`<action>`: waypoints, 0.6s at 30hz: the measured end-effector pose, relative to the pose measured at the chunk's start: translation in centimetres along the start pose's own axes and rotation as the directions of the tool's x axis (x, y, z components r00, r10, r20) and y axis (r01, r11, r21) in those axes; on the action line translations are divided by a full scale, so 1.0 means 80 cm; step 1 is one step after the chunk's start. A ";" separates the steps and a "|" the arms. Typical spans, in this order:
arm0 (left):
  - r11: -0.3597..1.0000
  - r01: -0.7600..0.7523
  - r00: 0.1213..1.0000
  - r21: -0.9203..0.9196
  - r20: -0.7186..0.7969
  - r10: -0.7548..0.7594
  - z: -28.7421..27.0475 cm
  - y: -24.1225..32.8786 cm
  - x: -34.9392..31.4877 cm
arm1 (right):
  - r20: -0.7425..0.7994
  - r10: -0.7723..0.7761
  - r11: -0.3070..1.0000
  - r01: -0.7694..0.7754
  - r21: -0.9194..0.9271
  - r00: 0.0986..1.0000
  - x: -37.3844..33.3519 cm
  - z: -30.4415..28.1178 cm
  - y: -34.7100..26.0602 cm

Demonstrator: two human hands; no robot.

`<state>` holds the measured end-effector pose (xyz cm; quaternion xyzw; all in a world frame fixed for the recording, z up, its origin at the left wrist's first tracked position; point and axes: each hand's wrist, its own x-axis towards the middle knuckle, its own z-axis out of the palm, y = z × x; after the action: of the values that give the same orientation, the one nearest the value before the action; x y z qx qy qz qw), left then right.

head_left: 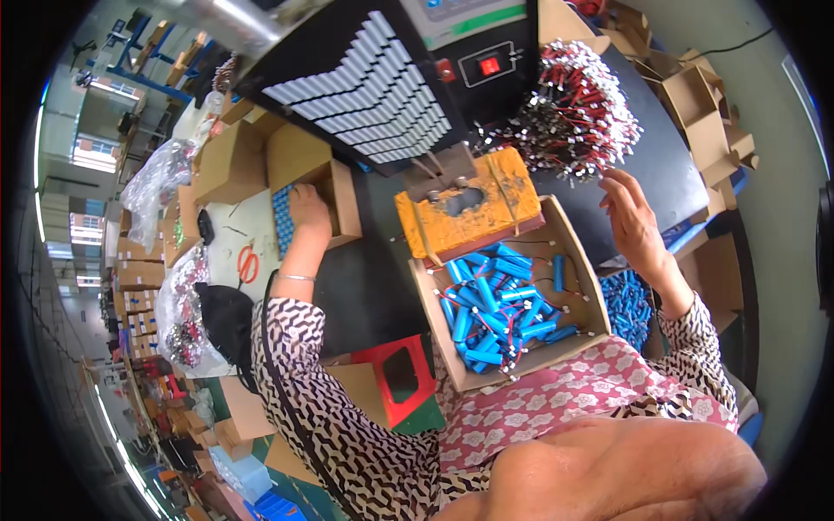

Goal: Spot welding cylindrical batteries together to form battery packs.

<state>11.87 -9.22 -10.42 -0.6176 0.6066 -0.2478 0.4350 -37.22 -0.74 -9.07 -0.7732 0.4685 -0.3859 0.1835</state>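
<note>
My left hand (309, 213) reaches into an open cardboard box (347, 201) and rests over rows of upright blue cylindrical battery cells (283, 221); its fingertips are partly hidden. Raised at the right is my right hand (632, 221), fingers loosely bent and apart, with nothing visible in them. It is near a large heap of red and black wire leads with white connectors (591, 108). Between my hands, a shallow cardboard tray (569, 234) at my lap holds many blue cells with leads (495, 304). Just beyond it sits a worn yellow block (512, 187) under the metal tips of a black machine (347, 87).
A red switch (489, 65) is on the machine's front. Orange-handled scissors (248, 263) lie on the table at the left. More blue cells (627, 308) fill a container beyond the tray's right side. A red plastic stool (408, 404) stands below the table, and empty cartons (695, 95) are stacked far right.
</note>
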 end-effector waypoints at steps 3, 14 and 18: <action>0.982 0.039 0.995 0.185 0.085 -0.055 0.004 0.021 0.014 | 0.036 -0.011 0.992 0.015 -0.124 0.999 -0.009 -0.003 0.003; 0.994 0.103 0.980 0.033 -0.176 -0.096 0.052 0.014 0.039 | -0.229 -0.201 0.922 0.105 -0.374 0.952 -0.024 -0.017 -0.005; 0.979 0.066 0.889 -0.191 -0.434 -0.144 0.037 -0.009 0.006 | -0.135 0.014 0.997 -0.024 -0.073 0.991 -0.029 0.002 -0.009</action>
<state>14.78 -9.06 -11.38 -0.6113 0.6746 -0.3530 0.2159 -37.30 1.64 -9.65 -0.7473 0.5012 -0.4176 0.1261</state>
